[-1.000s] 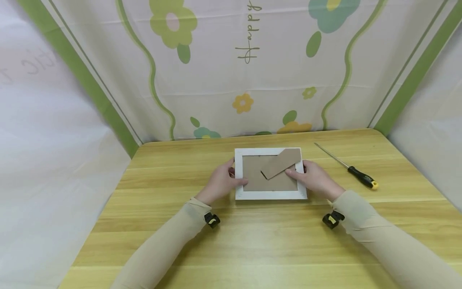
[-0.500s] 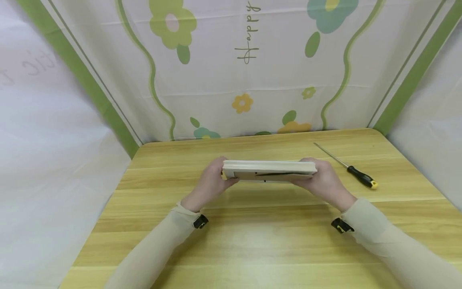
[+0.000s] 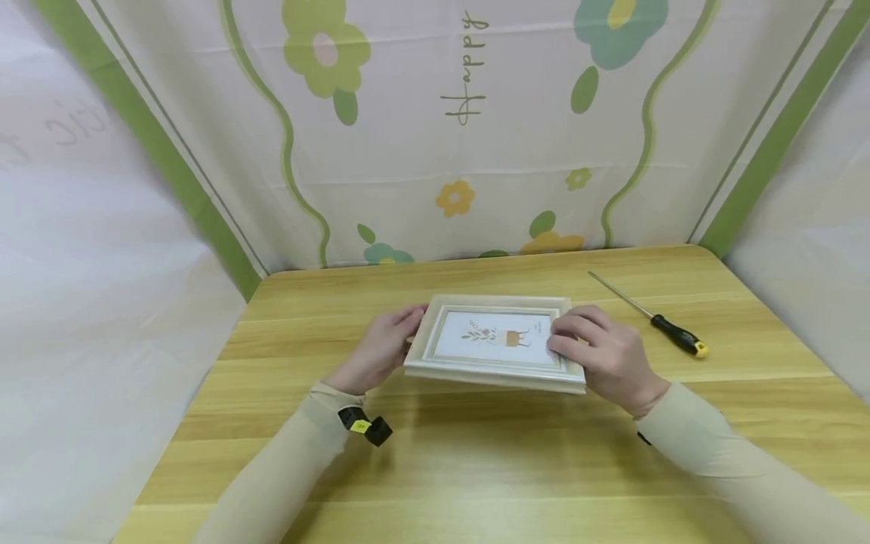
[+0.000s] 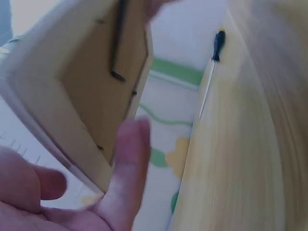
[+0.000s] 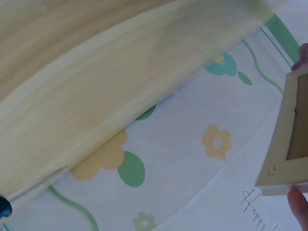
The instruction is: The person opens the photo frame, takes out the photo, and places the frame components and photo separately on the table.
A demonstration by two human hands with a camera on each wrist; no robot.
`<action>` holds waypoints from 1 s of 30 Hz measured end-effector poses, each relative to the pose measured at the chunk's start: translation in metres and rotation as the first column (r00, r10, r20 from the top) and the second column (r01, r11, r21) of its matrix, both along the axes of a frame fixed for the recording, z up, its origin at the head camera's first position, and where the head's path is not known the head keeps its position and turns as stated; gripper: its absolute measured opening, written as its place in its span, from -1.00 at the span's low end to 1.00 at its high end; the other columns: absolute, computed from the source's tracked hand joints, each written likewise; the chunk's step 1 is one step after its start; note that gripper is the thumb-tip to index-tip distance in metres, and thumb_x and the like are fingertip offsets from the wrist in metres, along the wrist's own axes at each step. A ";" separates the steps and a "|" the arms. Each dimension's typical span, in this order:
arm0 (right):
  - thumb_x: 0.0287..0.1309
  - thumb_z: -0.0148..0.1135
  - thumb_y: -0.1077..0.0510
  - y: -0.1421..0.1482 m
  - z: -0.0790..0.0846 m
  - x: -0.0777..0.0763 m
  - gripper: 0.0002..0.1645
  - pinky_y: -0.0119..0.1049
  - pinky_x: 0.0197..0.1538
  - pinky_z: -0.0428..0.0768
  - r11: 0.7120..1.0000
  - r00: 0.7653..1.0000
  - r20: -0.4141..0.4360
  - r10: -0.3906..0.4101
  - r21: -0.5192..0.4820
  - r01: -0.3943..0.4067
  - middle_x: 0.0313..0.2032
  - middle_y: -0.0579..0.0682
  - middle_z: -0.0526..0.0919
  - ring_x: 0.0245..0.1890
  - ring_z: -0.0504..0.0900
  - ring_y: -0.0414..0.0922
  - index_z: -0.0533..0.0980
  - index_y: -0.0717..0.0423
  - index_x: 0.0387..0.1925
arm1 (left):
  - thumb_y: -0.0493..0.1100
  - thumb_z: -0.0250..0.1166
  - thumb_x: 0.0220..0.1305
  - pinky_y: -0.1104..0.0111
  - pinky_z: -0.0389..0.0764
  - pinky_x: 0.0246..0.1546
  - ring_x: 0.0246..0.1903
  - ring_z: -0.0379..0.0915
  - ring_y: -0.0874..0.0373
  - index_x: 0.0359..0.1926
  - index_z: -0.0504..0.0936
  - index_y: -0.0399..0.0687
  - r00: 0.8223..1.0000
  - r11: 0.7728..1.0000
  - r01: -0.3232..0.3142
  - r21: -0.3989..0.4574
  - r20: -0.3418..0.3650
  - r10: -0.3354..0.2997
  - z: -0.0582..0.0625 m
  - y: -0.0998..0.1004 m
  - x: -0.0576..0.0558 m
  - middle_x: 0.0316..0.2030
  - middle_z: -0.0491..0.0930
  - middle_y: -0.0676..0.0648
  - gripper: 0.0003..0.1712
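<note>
A cream picture frame [image 3: 485,369] is held above the table, front face up and a little tilted. A print [image 3: 492,336] of a small animal-like figure with leaves shows inside it, lying sideways. My left hand [image 3: 381,349] grips the left edge; in the left wrist view its thumb [image 4: 129,163] is by the brown backing board [image 4: 94,79]. From the right, my right hand [image 3: 607,359] holds the opposite edge, fingers bent over the border onto the front. One digit [image 5: 297,207] of it shows at the frame's rim in the right wrist view.
On the wooden table [image 3: 435,468], a screwdriver [image 3: 676,332] with a black and yellow handle lies right of the frame, its shaft pointing to the back. A floral cloth [image 3: 394,143] hangs behind the table, and white cloth [image 3: 102,302] hangs at the sides.
The picture frame has been turned over: its back with the brown stand faced up, then its edge, and now its front. The right hand's fingers have moved onto the front; the screwdriver stays put.
</note>
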State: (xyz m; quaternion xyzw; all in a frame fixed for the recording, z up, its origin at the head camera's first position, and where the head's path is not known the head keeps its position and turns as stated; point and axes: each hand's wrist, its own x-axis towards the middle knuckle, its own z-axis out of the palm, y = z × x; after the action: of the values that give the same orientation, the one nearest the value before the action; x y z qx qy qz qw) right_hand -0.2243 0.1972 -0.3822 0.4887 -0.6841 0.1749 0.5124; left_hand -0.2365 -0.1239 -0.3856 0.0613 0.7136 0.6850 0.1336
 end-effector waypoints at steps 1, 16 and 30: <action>0.38 0.03 0.33 0.000 0.000 0.000 -0.63 -0.06 -0.53 0.63 1.000 1.000 -0.025 0.000 0.006 0.000 -0.42 0.05 0.68 -0.41 0.64 0.05 0.59 0.11 -0.54 | -0.02 0.00 0.57 0.20 0.67 -0.18 -0.08 0.61 -0.05 0.40 0.34 -0.20 0.997 0.999 0.020 0.034 0.078 -0.023 0.001 0.001 0.000 0.06 0.58 -0.25 -0.46; -0.03 -0.03 0.75 0.001 -0.009 -0.004 -0.07 -0.28 -0.03 0.57 0.988 0.522 0.853 0.014 -0.094 0.127 0.02 0.29 0.53 -0.05 0.58 0.10 0.17 0.21 0.40 | -0.32 0.36 0.27 0.10 0.68 -0.16 -0.17 0.66 -0.13 0.47 0.05 -0.08 0.987 0.988 -0.010 0.156 0.161 -0.015 -0.005 0.014 0.005 0.04 0.55 -0.36 -0.11; 0.40 0.02 0.17 0.003 -0.009 -0.008 -0.15 -0.11 -0.14 0.68 0.967 -0.271 0.939 0.211 -0.159 0.200 -0.03 0.37 0.64 -0.19 0.72 0.06 -0.11 0.18 0.56 | -0.22 0.38 0.28 0.19 0.65 -0.11 -0.10 0.59 -0.05 0.53 -0.08 -0.16 0.994 0.987 -0.017 -0.161 0.103 0.034 -0.034 0.005 -0.005 0.05 0.49 -0.30 0.00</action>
State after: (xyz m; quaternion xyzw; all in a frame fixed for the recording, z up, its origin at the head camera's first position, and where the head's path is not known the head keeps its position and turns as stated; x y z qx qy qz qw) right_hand -0.2324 0.2003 -0.3917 0.0857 -0.7872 0.5833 -0.1811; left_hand -0.2412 -0.1185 -0.4199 0.0049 0.7588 0.6296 0.1667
